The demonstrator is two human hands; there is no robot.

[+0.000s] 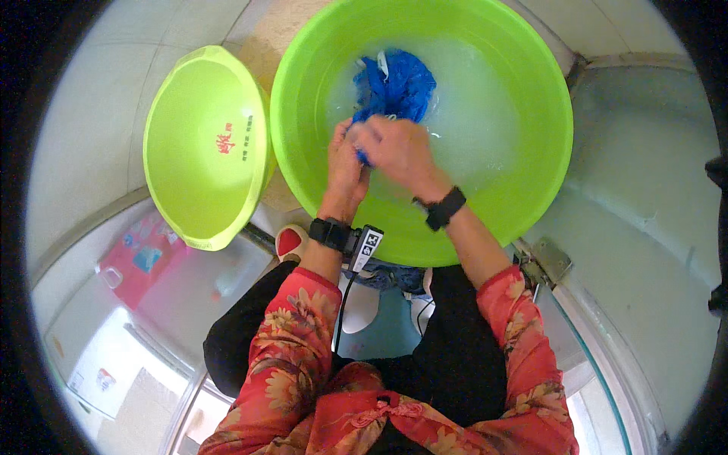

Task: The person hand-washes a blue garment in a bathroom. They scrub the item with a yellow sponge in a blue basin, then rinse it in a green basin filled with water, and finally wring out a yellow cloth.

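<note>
A wet blue cloth item [401, 82] with a small white part lies partly in cloudy water [483, 114] inside a large green plastic basin [500, 213]. My left hand [346, 162] grips a bunched end of the cloth over the basin's near left side. Against it presses my right hand [401, 151], slightly blurred, its fingers closed on the same bunched part. A bit of blue shows between the two hands; the rest of that bunch is hidden by my fingers. The remaining cloth spreads beyond my hands in the water.
A smaller green basin [193, 153] with printed writing stands tilted at the left. Behind glass sits a pink container [142, 256]. A metal hinge [551, 261] and glass door edge [597, 364] are on the right. Dark denim fabric [392, 276] lies below the large basin's near rim.
</note>
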